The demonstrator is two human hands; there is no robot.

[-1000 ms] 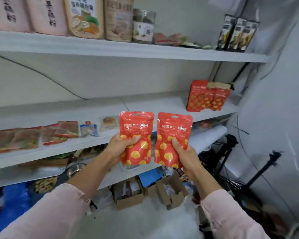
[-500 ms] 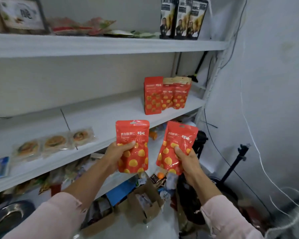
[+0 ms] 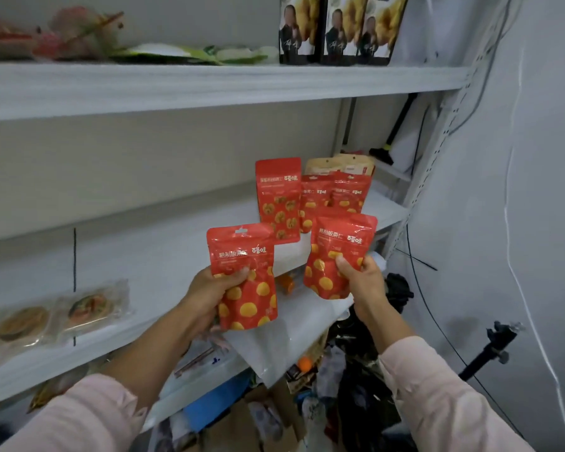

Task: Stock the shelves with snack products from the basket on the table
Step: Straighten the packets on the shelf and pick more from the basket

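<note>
The 3 black boxes [image 3: 340,27] on the top shelf [image 3: 209,89] are cut off by the upper edge, and the flat packets to their left are too blurred to read. Under the middle shelf [image 3: 128,262] lies a heap of cardboard, bags and dark gear too smeared to sort out. The clear-wrapped pastries [image 3: 85,308] near the left edge of that shelf are soft and partly cut off. Most of the fingers [image 3: 367,267] sit behind the 2 held pouches, so only the thumbs and some knuckles show.

The left pouch [image 3: 245,288] is a red stand-up bag with round yellow spots on its lower half, white lettering across the middle and a hang-hole at the top. It is upright, in the air in front of the middle shelf's front edge. The right pouch [image 3: 338,246] has the same print and leans slightly to the right. It is held just in front of a group of red pouches [image 3: 279,200] standing on the right part of the middle shelf, with tan bags [image 3: 327,166] behind them. Whether it touches them cannot be told.

The left hand [image 3: 209,295] grips the left pouch by its lower left side, thumb laid across the front. The right hand [image 3: 364,282] grips the right pouch at its lower right side, thumb pressed on the front.
</note>
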